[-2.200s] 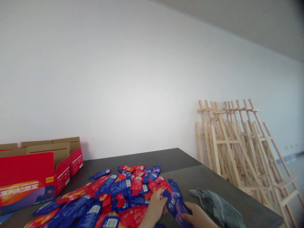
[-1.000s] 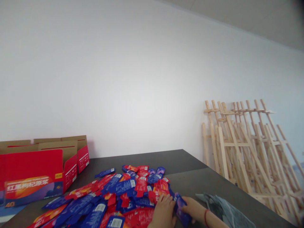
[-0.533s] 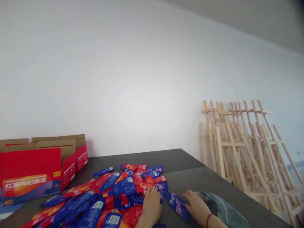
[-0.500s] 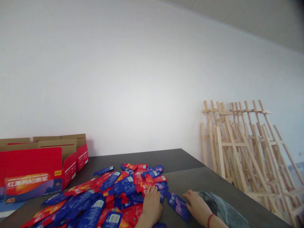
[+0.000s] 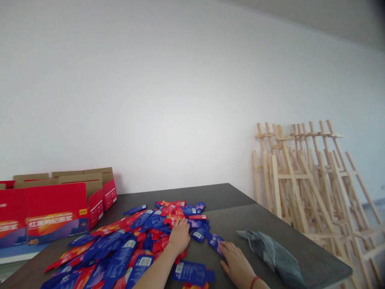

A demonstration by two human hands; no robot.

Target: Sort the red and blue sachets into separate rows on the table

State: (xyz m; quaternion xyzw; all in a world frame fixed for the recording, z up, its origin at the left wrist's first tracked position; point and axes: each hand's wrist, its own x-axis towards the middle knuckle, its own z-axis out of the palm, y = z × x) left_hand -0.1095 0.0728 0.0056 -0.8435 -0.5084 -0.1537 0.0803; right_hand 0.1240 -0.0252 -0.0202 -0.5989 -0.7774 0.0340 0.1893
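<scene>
A pile of red and blue spouted sachets [image 5: 144, 224] covers the left half of the dark table. My left hand [image 5: 180, 235] lies palm down on the pile's right side, its fingers stretched over red sachets; what is under the palm is hidden. Over the near end of a single blue sachet [image 5: 214, 242], to the right of the pile, rests my right hand [image 5: 236, 261]. Its fingers touch the sachet and its thumb is held apart. Another blue sachet [image 5: 191, 272] lies flat between my forearms.
Open red cartons [image 5: 57, 204] with brown flaps stand at the table's left. A crumpled grey cloth [image 5: 272, 253] lies to the right of my right hand. Wooden easels [image 5: 300, 180] lean against the white wall beyond the table's [image 5: 231, 196] right edge.
My left hand has moved left and forward over the pile. The right hand has come left onto the single blue sachet, away from the cloth. A blue sachet now shows between my forearms.
</scene>
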